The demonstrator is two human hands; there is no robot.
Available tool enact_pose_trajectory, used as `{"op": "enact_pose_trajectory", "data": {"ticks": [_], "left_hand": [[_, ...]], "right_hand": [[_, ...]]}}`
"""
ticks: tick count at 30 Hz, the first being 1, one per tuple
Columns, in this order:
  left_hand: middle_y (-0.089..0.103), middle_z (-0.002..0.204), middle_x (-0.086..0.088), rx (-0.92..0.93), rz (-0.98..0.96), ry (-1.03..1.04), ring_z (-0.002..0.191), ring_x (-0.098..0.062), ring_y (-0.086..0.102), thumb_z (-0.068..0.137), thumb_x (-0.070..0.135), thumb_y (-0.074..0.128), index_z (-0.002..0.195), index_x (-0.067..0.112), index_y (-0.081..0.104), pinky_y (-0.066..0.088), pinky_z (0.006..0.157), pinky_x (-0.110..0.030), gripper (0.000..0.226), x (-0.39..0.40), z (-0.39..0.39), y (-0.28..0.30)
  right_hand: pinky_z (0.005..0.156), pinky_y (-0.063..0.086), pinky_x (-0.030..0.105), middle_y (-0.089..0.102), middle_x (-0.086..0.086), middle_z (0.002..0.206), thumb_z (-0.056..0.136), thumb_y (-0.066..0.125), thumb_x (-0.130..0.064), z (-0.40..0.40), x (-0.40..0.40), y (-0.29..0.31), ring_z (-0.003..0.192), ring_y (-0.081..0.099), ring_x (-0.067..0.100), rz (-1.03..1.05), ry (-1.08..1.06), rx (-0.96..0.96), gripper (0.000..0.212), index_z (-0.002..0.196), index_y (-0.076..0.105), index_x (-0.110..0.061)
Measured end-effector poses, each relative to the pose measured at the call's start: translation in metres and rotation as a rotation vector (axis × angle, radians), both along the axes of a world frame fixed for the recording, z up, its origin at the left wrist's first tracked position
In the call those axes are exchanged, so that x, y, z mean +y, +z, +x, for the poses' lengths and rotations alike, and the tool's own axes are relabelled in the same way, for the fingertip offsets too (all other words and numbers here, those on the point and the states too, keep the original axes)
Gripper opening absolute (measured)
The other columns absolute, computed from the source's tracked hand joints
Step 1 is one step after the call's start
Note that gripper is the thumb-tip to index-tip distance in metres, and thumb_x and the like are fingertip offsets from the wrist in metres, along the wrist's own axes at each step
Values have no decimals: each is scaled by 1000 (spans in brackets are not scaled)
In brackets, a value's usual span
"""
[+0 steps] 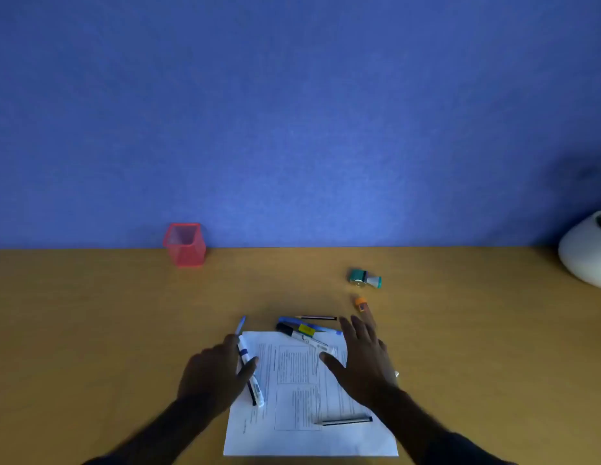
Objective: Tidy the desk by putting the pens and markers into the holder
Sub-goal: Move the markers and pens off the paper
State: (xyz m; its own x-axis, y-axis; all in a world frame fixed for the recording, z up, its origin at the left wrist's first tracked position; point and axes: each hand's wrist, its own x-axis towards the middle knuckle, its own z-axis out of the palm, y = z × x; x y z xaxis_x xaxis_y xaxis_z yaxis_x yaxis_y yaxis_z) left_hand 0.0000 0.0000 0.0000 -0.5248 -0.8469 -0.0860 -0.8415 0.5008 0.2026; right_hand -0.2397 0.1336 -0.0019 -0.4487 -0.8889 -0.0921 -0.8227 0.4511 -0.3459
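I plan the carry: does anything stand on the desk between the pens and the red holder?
Nothing visible does. The desk is bare wood between the pens by the printed sheet and the red mesh holder.
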Motion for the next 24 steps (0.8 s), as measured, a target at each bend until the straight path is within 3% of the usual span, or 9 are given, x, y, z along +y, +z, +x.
{"op": "enact_pose_trajectory", "data": {"ticks": [4, 9, 13, 16, 19, 24], "left_hand": [[70, 98, 10, 21, 136, 113, 86, -11, 67, 90, 63, 48, 127, 30, 41, 44, 64, -28, 50, 12, -4, -18], [67, 117, 14, 122, 253, 204, 102, -15, 68, 83, 55, 62, 136, 33, 36, 51, 80, -31, 63, 21, -11, -33], [64, 122, 14, 123, 246, 227, 105, -13, 67, 83, 47, 65, 140, 34, 36, 51, 82, -30, 66, 25, -14, -40], [67, 108, 10, 135, 240, 205, 95, -16, 68, 83, 41, 64, 127, 35, 40, 53, 77, -31, 50, 22, -13, -42], [66, 107, 5, 107, 211, 183, 96, -20, 67, 85, 33, 61, 126, 29, 46, 50, 77, -32, 44, 9, -9, -42], [66, 89, 1, 0, 52, 100, 82, -22, 64, 79, 20, 73, 94, 21, 71, 48, 69, -35, 15, -13, -2, -39]], "right_hand": [[107, 37, 38, 34, -2, 153, 90, 49, -58, 8, -1, -18, 137, 35, 20, 65, 31, -58, 67, 146, 34, -24], [100, 44, 33, 47, -5, 141, 92, 54, -43, 16, -8, -35, 126, 43, 16, 100, 75, -105, 54, 142, 43, -24], [96, 47, 33, 50, -3, 135, 91, 57, -37, 17, -24, -43, 121, 46, 18, 75, 40, -121, 54, 142, 41, -24], [94, 49, 34, 50, -1, 132, 91, 58, -32, 18, -38, -47, 119, 47, 19, 60, -5, -118, 51, 140, 42, -25], [91, 50, 35, 52, -2, 126, 91, 57, -25, 20, -46, -51, 117, 49, 20, 54, 9, -104, 42, 133, 49, -27], [89, 49, 36, 52, -1, 122, 89, 58, -19, 14, -47, -57, 115, 47, 21, 47, 55, -54, 38, 126, 56, -26]]}}
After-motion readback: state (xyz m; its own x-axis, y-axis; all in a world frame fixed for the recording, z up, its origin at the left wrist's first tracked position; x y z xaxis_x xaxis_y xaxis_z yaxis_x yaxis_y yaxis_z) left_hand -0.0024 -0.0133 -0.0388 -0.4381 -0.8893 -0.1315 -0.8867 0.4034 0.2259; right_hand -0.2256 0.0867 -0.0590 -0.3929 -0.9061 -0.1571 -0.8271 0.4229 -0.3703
